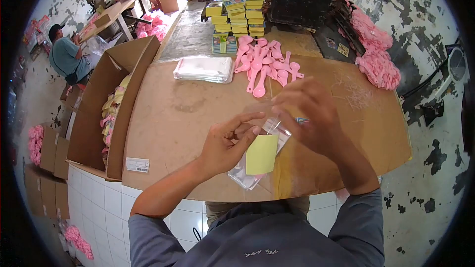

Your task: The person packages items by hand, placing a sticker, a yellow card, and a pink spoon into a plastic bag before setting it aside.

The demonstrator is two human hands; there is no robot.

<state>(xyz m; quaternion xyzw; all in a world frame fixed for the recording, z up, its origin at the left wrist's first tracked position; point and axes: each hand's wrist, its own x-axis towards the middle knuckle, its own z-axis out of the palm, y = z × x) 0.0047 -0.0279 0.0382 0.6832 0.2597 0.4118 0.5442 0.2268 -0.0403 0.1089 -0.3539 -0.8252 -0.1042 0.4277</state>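
Note:
A plain yellow card point(262, 155) hangs over the near middle of the table, just below my left hand point(225, 141). The fingers of that hand are curled, with the thumb at the card's upper edge, closed on thin clear plastic that looks like a bag point(270, 124). Opposite, my right hand point(309, 113) is raised with bent fingers close to the same plastic. Motion smears its fingertips, so its grip cannot be made out. Under the card, several clear bags point(242, 177) lie on the cardboard-covered table; a small printed piece point(301, 120) shows beneath my right hand.
Pink plastic scoops point(262, 64) are piled ahead, beside a stack of clear bags point(204, 69). Behind them rise stacks of yellow-edged cards point(237, 12). A tall cardboard box point(129, 118) borders the left side. Pink bundles point(376, 64) lie at right. Another person point(69, 54) sits far left.

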